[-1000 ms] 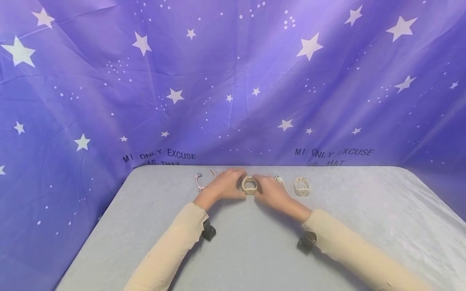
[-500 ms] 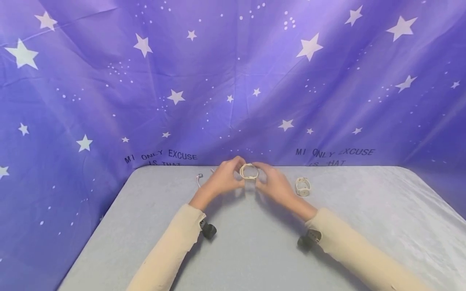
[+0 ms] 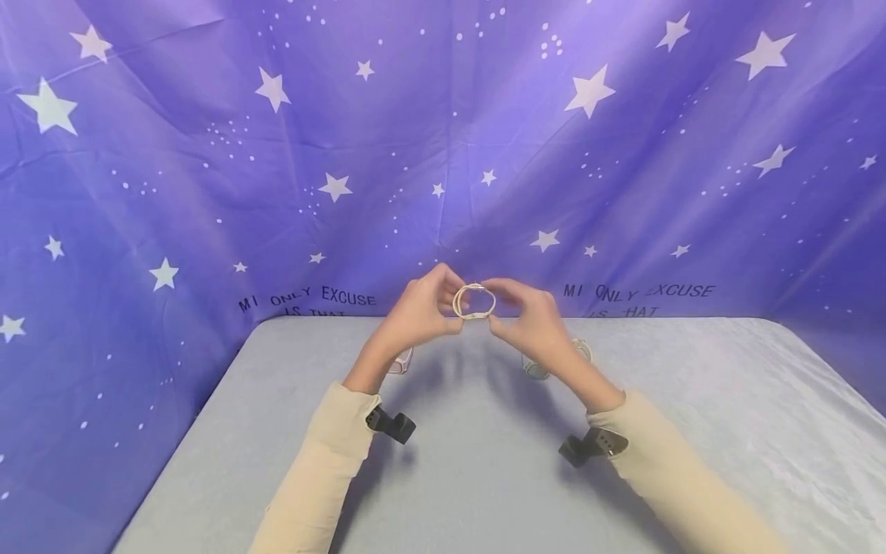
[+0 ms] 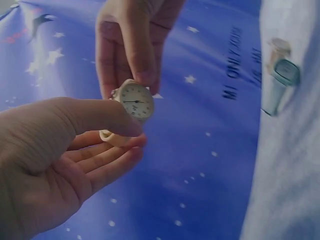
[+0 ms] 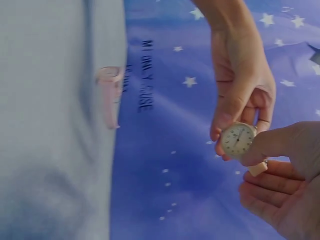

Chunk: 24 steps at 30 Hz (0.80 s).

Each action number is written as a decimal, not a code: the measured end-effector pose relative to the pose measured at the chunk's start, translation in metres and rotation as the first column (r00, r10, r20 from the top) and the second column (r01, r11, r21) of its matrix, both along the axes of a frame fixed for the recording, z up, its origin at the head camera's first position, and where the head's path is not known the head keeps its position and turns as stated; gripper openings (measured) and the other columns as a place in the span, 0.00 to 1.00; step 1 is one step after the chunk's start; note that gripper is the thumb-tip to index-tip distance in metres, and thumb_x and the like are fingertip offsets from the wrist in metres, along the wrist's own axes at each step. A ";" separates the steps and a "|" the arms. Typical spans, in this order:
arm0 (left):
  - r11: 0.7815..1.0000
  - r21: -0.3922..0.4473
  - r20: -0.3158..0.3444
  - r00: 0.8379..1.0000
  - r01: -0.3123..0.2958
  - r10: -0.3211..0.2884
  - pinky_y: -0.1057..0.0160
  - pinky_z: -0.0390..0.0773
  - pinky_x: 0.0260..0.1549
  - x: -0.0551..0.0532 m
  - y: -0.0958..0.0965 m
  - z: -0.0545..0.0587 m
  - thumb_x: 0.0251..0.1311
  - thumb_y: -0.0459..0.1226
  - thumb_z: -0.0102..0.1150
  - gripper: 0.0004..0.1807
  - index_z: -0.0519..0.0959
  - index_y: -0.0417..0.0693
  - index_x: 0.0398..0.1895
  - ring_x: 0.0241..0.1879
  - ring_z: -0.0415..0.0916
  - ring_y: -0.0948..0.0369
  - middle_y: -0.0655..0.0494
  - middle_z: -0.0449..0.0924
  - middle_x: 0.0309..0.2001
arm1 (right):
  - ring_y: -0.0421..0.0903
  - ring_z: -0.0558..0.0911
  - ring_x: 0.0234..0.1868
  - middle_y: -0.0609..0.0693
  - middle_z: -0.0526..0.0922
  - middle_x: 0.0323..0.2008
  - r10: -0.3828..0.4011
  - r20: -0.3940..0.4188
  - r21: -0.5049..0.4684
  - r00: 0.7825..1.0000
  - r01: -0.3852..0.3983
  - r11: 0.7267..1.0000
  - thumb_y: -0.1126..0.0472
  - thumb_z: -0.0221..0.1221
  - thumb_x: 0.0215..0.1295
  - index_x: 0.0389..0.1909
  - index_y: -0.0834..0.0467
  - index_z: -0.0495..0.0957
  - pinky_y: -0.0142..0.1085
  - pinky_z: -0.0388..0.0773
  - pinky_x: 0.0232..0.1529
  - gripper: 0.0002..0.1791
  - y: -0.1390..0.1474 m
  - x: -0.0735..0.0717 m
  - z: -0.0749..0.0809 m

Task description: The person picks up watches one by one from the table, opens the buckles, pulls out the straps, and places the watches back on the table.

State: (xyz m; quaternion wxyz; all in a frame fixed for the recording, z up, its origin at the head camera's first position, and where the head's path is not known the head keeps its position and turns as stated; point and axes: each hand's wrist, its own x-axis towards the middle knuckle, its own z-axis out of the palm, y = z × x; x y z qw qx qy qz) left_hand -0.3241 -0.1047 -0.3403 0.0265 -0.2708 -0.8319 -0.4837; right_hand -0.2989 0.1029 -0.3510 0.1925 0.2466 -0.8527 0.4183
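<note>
Left hand [image 3: 418,314], right hand [image 3: 534,322]: fingers [image 4: 117,166] pinch 1 cream watch [image 4: 137,101] above worktop [image 3: 471,469]; pink watch [image 5: 108,97], teal watch [image 4: 286,73] lie there.

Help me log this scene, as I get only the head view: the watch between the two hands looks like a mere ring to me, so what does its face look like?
Observer: The held watch has a round, pale dial with dark markings; both wrist views show it.
Operator: Something shows partly beside the left forearm. What is it?
Observer: A pink watch; the right wrist view shows its strap stretched out.
Operator: And just inside the right forearm?
Observer: A teal watch; the left wrist view shows its case and strap together.
</note>
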 end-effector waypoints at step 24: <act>0.948 0.312 0.413 0.890 0.061 -0.194 0.60 0.84 0.55 -0.003 -0.009 -0.008 0.51 0.21 0.66 0.36 0.69 0.35 0.67 0.49 0.83 0.59 0.36 0.81 0.56 | 0.57 0.80 0.65 0.64 0.79 0.64 0.306 0.557 -0.386 0.772 -0.085 0.919 0.71 0.64 0.62 0.68 0.66 0.70 0.37 0.83 0.59 0.32 0.020 -0.004 0.010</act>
